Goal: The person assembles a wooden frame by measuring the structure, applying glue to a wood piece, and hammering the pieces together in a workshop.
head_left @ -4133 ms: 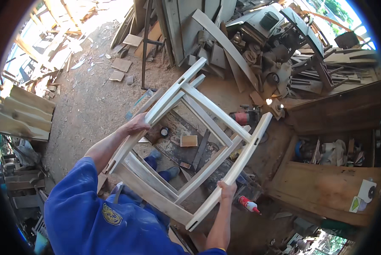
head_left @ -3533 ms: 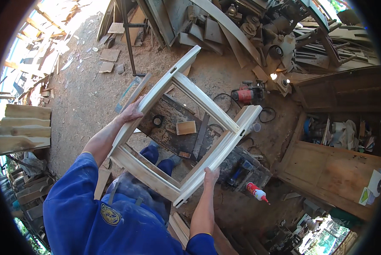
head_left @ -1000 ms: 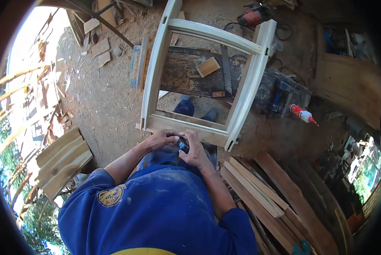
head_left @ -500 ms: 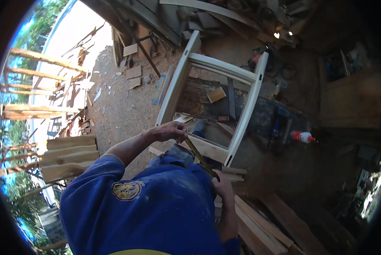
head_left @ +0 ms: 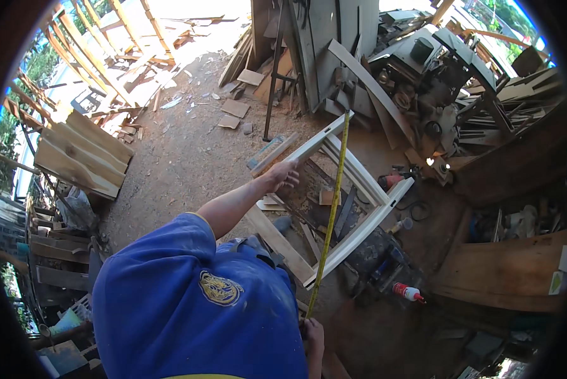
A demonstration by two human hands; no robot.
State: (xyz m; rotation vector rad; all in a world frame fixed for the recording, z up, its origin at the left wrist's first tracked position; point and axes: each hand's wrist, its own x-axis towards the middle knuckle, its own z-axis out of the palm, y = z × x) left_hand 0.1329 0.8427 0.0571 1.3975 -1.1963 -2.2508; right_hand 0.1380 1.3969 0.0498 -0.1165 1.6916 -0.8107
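Note:
A pale wooden frame (head_left: 359, 235) of joined rails, with slots cut near some rail ends, lies before me. A yellow tape measure (head_left: 334, 218) is drawn out across it from corner to corner, its far end at the far-left rail's tip. My right hand (head_left: 313, 333) is closed around the near end of the tape, just past the frame's near corner; the case is mostly hidden. Over the frame's left rail my left hand (head_left: 283, 175) has its fingers spread and holds nothing; whether it touches the rail I cannot tell.
Red-and-white bottle (head_left: 408, 292) lies right of the frame, near a red power tool (head_left: 391, 181). Wooden cabinet (head_left: 504, 268) stands at right. Scrap boards (head_left: 235, 108) litter the dusty floor beyond; a wavy plank stack (head_left: 84, 155) is at left. Leaning panels (head_left: 356, 38) stand at the back.
The tape, short between my two hands before, now stretches diagonally over the frame. My left hand has moved away from the tape to the left rail. The view has turned to the right.

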